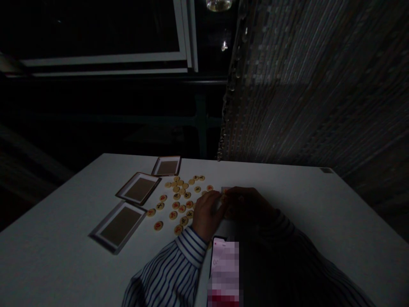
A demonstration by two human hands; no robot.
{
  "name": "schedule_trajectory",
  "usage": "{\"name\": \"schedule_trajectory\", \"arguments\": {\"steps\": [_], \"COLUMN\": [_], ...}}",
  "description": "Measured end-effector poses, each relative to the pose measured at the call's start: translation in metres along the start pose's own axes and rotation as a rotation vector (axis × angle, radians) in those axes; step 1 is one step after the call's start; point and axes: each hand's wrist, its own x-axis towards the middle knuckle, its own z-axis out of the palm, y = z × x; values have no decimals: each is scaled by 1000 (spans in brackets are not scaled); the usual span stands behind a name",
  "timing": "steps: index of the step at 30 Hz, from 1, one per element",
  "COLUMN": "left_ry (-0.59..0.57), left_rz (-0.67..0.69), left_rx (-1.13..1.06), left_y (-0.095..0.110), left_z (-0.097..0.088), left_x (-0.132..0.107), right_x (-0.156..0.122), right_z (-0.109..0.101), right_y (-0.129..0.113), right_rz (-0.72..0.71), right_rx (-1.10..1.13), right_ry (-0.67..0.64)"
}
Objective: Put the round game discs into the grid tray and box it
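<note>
Two hands are together above the white surface [306, 192], the left hand [205, 214] angled up and inward from a striped cuff [191, 246], the right hand [252, 204] arched over from the other side, fingers pointing down and left. Their fingertips meet at a small object [226, 188] with some red on it; it is too dark to tell which hand grips it. Left of the left hand lie round, character-marked pieces [182, 208], some plain side up, then three rectangular trays [120, 224]. A phone [220, 260] lies between the forearms, and a stranded curtain [287, 94] hangs beyond
</note>
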Motion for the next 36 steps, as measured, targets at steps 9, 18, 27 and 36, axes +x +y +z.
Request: {"name": "schedule_trajectory", "arguments": {"steps": [9,18,27,36], "left_ry": [-45,44,62,14], "left_rz": [-457,-666,-709,-606], "left_rx": [-443,-662,-729,-595], "left_y": [12,17,19,16], "left_z": [-8,-10,-7,-5], "left_x": [5,10,9,6], "right_x": [3,6,11,11], "right_z": [-3,5,7,-7], "right_y": [-15,-19,-23,-22], "right_rz": [-28,-82,-105,-185], "right_rx": [-56,-372,-618,-633], "right_ry": [35,114,28,-16]}}
